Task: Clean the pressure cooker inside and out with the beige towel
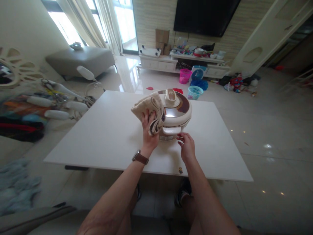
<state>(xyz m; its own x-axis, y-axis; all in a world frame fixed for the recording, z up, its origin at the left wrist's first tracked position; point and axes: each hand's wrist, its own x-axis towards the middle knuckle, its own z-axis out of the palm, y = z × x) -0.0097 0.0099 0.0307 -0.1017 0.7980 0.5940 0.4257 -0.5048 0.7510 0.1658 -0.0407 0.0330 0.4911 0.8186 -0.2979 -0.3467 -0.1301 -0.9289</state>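
Note:
A cream electric cooker (171,119) with a shiny brown lid (179,109) stands on the white table. My left hand (149,125) is closed on a folded beige towel (148,106) with dark edging, which lies against the left side of the cooker and hides part of it. At the front, a pale handle (171,130) juts out towards me. My right hand (186,145) is beside the right end of that handle, fingers loosely bent and apart. I cannot tell whether its fingertips touch the cooker.
The white table (97,140) has a small sticker (180,170) by its near edge. Beyond it are a pink basket (185,76), a light-blue basket (195,92) and a cluttered TV cabinet (158,63). A lamp-like fixture (66,106) is at the left, near a grey ottoman (80,62).

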